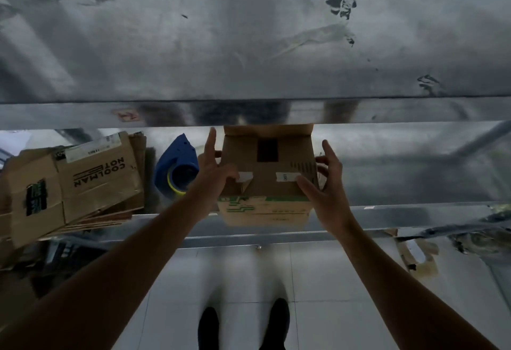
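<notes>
At our feet, two dark shoes [208,327] stand on the pale tiled floor [235,275], and both bare forearms reach forward over it to the lower shelf [401,218]. On that shelf sits the box [266,168], its near end jutting past the shelf's front rail towards us.

Our left grip [214,167] clasps the box's left side, thumb laid over the top near a torn strip of white tape and forefinger sticking up straight. Our right grip [326,181] pinches the right side, thumb on top beside a white label and fingers curled round the wall.

Just left of the box lies a blue tape dispenser [177,172], and further left a heap of flattened cardboard [91,178]. At the box's far end a flap [268,130] stands open, right under the edge of the steel tabletop [249,45] above.

We judge three risks:
- **Tipping:** with so much of the box already off the rail, a loose hold on either side could let it drop to the floor.
- **Snagging:** lifting before it clears could catch the raised flap on the tabletop's edge.
- **Caving in:** the top tape looks torn, so thumb pressure there may push the top panels inward.

Our left forearm also passes near the dispenser and could knock it.
</notes>
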The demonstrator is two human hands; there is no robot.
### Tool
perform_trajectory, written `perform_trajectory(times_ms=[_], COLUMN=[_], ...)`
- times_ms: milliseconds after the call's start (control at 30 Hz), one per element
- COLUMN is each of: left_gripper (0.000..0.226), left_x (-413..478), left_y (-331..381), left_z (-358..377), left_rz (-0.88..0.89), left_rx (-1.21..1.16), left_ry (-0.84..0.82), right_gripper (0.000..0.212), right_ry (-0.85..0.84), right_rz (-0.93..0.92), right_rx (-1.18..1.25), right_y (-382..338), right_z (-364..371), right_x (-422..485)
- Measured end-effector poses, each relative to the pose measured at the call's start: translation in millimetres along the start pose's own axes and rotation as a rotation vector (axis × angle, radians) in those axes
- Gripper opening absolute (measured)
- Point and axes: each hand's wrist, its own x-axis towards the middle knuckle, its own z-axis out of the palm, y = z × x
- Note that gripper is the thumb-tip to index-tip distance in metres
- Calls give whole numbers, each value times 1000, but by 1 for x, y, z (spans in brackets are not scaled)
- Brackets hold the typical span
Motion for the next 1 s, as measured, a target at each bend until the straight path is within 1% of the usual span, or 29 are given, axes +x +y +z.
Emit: perform_trajectory(times_ms=[100, 200, 300, 400, 500, 633, 733, 833, 900, 1000], left_gripper=[92, 86, 94, 88, 84, 89, 90, 93, 94, 89], left_x=[-1, -1, 9, 18, 12, -5, 1, 6, 9, 12], left_y=[-10, -18, -19, -18, -27, -48, -50, -54, -58, -67], left_z=[10, 12, 7, 2, 3, 0, -8, -13, -13, -8], left_rz=[39, 46, -34, -106, -102, -82, -93, -102, -97, -60], left_rx=[-6, -55, -110, -223, -238, -297, -263, -172, -129, -78], left_ry=[66, 75, -1, -104, -105, -106, -140, -168, -145, -67], right_gripper=[88, 87, 88, 88, 86, 82, 82, 84, 86, 89], right_ry=[-9, -7, -29, -53, -64, -78, -134, -143, -142, -146], right_rz=[-58, -85, -61, -44, -28, -15, 34, 67, 77, 84], right_rx=[-71, -105, -52, -1, 81, 139, 125, 94, 82, 37], right_y=[10, 18, 19, 15, 18, 28, 35, 40, 42, 48], right_z=[-3, -4, -3, -1, 3, 6, 11, 15, 17, 19], right_x=[8, 15, 23, 30, 22, 1, -8, -9, -6, -3])
